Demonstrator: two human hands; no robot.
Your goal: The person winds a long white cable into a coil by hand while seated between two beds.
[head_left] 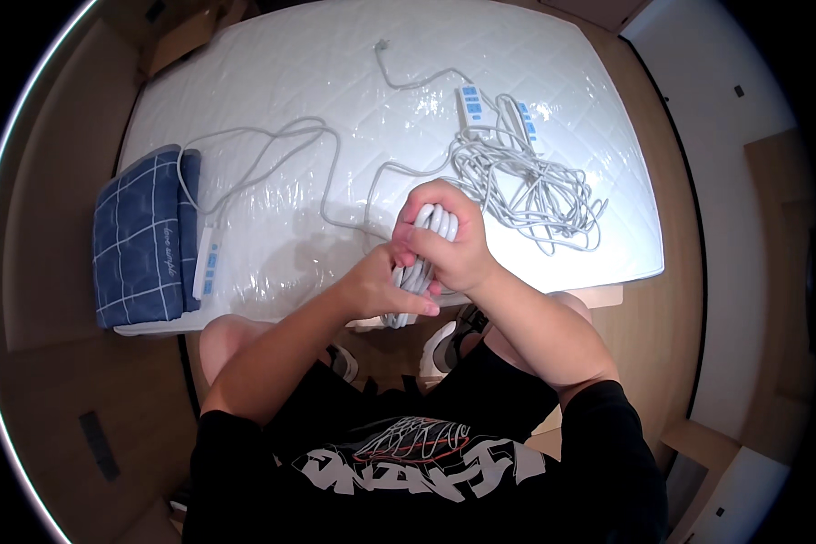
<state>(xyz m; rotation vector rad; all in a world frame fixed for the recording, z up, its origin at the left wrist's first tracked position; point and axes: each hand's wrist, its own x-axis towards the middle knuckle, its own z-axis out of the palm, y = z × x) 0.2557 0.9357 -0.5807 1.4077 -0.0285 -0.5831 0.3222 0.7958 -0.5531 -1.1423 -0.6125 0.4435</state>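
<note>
A coiled bundle of white cable (422, 247) is held upright over the near edge of a white plastic-wrapped mattress (335, 91). My right hand (449, 238) is wrapped around the upper part of the bundle. My left hand (383, 283) pinches its lower part from the left. The loose cable (335, 172) runs from the bundle across the mattress to a white power strip (207, 263) at the left.
A tangled pile of white cables (535, 186) with two more power strips (473, 107) lies at the right of the mattress. A folded navy checked cloth (140, 240) rests on its left end. Wooden floor surrounds it; my shoes (444, 344) are below.
</note>
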